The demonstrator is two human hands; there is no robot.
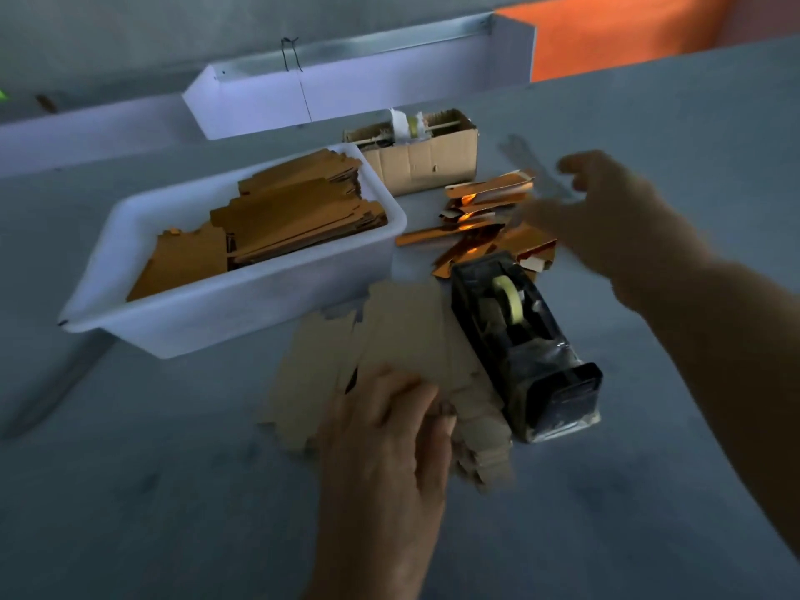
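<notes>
Though flat (unfolded), tan die-cut cardboard blank [400, 324]

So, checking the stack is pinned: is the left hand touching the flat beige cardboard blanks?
Touching. The head view shows the left hand lying on the flat beige cardboard blanks, covering their near edge.

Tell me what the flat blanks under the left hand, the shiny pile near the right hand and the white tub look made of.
Flat blanks: thin paperboard, matte tan, with die-cut tabbed edges.
Shiny pile: likely the same board with a metallic orange-gold foil face; it throws bright glints, and pale backing shows at some flaps.
White tub: probably moulded plastic, smooth, rounded rim.
</notes>
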